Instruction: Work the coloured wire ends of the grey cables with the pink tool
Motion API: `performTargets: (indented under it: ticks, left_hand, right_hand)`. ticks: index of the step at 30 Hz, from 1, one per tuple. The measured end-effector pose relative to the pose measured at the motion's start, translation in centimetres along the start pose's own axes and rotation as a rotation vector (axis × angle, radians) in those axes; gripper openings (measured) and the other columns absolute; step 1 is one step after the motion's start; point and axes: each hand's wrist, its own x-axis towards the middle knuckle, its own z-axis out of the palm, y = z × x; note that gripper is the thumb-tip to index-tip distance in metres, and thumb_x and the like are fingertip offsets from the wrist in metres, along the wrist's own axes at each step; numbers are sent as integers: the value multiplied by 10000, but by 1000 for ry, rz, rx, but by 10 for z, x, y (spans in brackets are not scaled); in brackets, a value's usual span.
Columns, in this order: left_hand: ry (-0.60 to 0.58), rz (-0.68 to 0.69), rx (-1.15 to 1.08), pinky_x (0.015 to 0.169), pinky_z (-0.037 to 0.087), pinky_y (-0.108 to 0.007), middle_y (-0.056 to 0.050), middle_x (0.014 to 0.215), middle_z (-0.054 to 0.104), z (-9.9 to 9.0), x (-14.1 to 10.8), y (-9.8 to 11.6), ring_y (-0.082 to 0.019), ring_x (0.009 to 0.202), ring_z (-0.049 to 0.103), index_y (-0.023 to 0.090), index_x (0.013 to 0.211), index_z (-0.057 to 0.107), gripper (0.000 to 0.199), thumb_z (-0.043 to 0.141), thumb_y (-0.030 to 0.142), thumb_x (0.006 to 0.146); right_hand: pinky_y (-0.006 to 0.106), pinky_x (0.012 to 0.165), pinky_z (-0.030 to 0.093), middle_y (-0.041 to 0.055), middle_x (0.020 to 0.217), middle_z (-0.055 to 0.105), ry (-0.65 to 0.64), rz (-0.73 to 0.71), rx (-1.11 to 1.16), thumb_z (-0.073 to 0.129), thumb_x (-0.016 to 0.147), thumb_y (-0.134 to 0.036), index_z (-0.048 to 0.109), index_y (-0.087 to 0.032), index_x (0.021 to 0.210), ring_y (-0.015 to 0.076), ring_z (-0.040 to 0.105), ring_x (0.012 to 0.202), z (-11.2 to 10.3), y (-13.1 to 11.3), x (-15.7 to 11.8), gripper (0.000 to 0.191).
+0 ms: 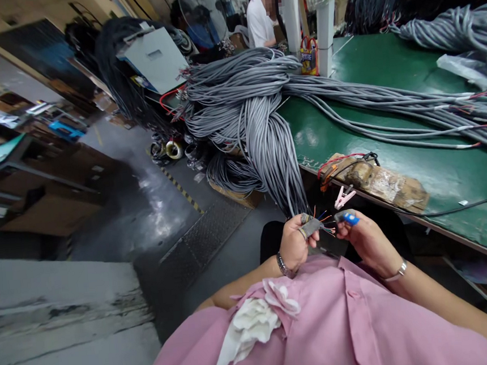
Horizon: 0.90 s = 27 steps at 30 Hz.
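Fanned out between both hands, near side, just right of the middle: a small spray of thin coloured wires (329, 230), orange, blue, green and black among them. Gathered at the base by the left hand (295, 240), fingers closed firmly around, probably to keep the bunch steady and the free ends spread apart. Close by on the right, the right hand (365, 239), thumb and fingertips drawn together in a fine pinch, seemingly on one dark strand (a blue wrap (351, 218) on one digit, perhaps against wear). Held low and close to the pink cloth shirt (323, 312), likely for easy sight.

Farther out, just beyond the right fingers, a pale pink plastic clip (344, 197), beside a worn brown wooden block (391, 184) at the green table's (386, 62) near edge, probably within easy reach. Beyond and leftward, a thick bundle of grey cables (271, 140), draped over the table's left end, presumably because of sheer length. Far off, a person in a white shirt (257, 22).
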Motion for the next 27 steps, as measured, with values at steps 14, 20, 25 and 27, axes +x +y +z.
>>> performTargets:
  ticks: [14, 20, 25, 27]
  left_hand:
    - [-425, -253, 33, 307, 224, -167, 3, 464, 559, 12, 25, 24, -47, 307, 411, 130, 626, 562, 254, 717, 329, 654]
    - [-458, -290, 48, 308, 224, -172, -8, 466, 565, 12, 32, 15, -52, 304, 413, 128, 638, 581, 242, 708, 332, 653]
    - [-457, -300, 76, 305, 239, -168, -4, 454, 556, 15, 33, 11, -52, 300, 413, 124, 631, 586, 205, 675, 306, 664]
    - [-454, -295, 66, 301, 238, -165, -3, 450, 554, 14, 31, 12, -51, 297, 411, 125, 621, 580, 201, 665, 301, 666]
  right_hand:
    - [280, 615, 460, 28, 760, 617, -31, -36, -34, 516, 806, -659, 661, -209, 852, 142, 524, 618, 5, -22, 38, 475]
    - [257, 614, 477, 27, 773, 630, 18, -36, 124, 636, 762, -593, 683, -208, 824, 140, 553, 662, 7, -19, 41, 393]
    - [263, 602, 477, 25, 770, 641, 37, -61, 105, 646, 745, -608, 688, -213, 832, 137, 552, 637, 8, -17, 42, 407]
    - [271, 596, 478, 27, 766, 644, 2, -30, 131, 628, 745, -630, 688, -213, 845, 135, 553, 620, 7, -18, 40, 433]
